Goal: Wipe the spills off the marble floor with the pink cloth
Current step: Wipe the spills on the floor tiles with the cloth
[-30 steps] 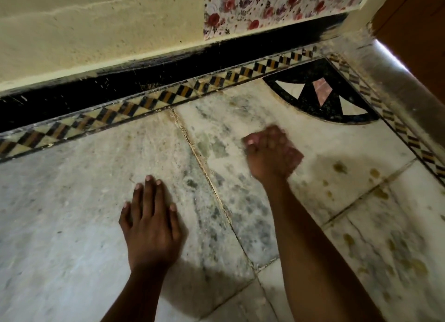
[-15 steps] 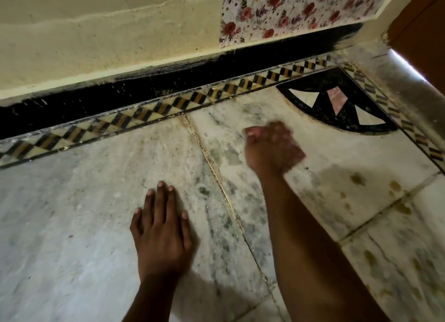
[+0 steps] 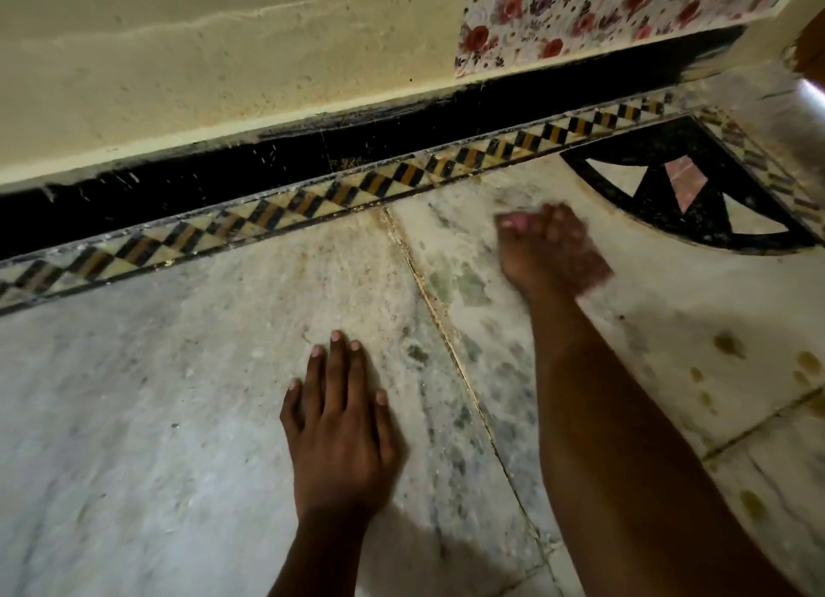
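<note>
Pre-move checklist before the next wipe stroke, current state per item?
1. Left hand flat on the marble floor as a brace: ok.
2. Right hand closed and down at the floor: ok, though blurred.
3. Pink cloth in the right hand: cannot tell, only a pinkish bit shows.
4. Yellow-brown spills to the right cleaned: not ok.
5. Path to those spills free: ok.
</note>
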